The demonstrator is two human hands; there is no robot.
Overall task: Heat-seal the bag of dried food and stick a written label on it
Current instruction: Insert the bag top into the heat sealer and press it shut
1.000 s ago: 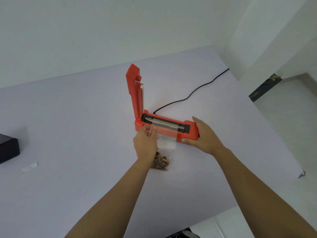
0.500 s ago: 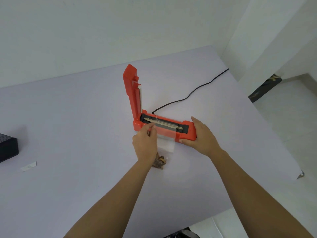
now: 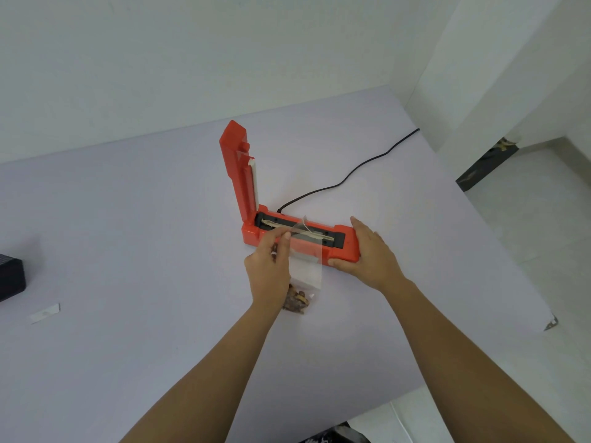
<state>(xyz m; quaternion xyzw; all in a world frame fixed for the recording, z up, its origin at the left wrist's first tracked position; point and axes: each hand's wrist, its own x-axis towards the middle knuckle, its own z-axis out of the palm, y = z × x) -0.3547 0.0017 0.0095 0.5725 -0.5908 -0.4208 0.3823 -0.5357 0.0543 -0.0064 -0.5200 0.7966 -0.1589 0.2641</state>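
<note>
An orange heat sealer (image 3: pixel 347 247) lies on the pale purple table (image 3: pixel 144 219), its lid (image 3: pixel 238 174) standing upright at the left end. A clear plastic bag (image 3: pixel 307 266) with brown dried food (image 3: pixel 297 302) at its bottom lies in front of it, the open top laid over the sealing strip. My left hand (image 3: pixel 268 270) pinches the bag's top left edge at the strip. My right hand (image 3: pixel 367 254) grips the sealer's right end, thumb on the front face.
A black power cord (image 3: pixel 348 177) runs from the sealer's back to the far right table edge. A small white label (image 3: pixel 44 313) lies at the left, beside a black box (image 3: pixel 11 279) at the frame's edge. The table's right corner (image 3: pixel 550 324) borders a tiled floor.
My left hand has drawn the bag's mouth further over the sealing strip, and its top edge now sticks up past it. My right hand stays on the sealer's end.
</note>
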